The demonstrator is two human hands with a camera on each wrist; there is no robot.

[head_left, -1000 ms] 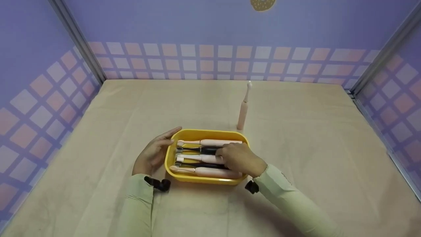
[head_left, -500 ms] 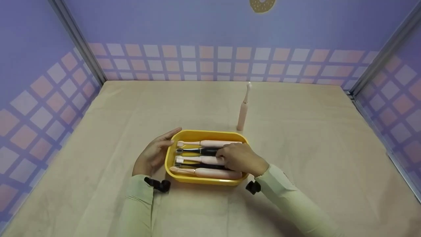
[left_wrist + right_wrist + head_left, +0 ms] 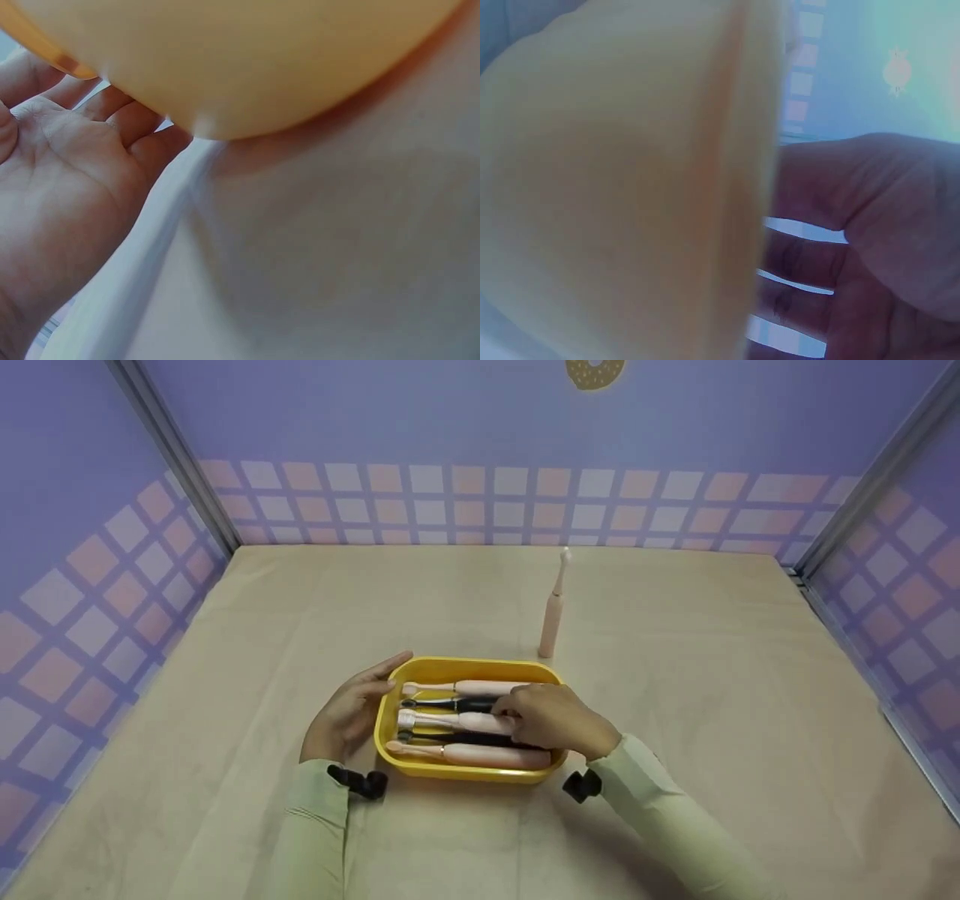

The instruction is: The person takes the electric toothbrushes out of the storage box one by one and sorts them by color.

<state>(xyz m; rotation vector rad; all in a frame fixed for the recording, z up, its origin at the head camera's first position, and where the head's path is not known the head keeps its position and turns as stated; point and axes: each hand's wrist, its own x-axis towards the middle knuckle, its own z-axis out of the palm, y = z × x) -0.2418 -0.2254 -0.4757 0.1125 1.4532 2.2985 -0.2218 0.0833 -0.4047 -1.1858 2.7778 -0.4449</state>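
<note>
A yellow box (image 3: 472, 772) holds several electric toothbrushes lying side by side, their heads to the left. My left hand (image 3: 347, 711) rests against the box's left end with fairly straight fingers. Inside the box, my right hand (image 3: 556, 721) pinches the handle of the pale middle toothbrush (image 3: 478, 723); its fingertips are partly hidden. Black toothbrushes (image 3: 475, 705) lie on either side of that one, and pink toothbrushes (image 3: 491, 755) lie outermost. In the right wrist view, the box's wall (image 3: 630, 187) covers the fingers' ends.
Behind the box, a pink electric toothbrush (image 3: 551, 626) stands upright on the cream tablecloth (image 3: 375, 600). Purple walls with a checked band (image 3: 480, 502) enclose the back and sides. Metal posts (image 3: 172, 457) stand at the back corners.
The middle toothbrush has turned and shifted slightly in the right hand, its head now tilted differently. The right wrist has moved a little to the right. The left hand stays put.
</note>
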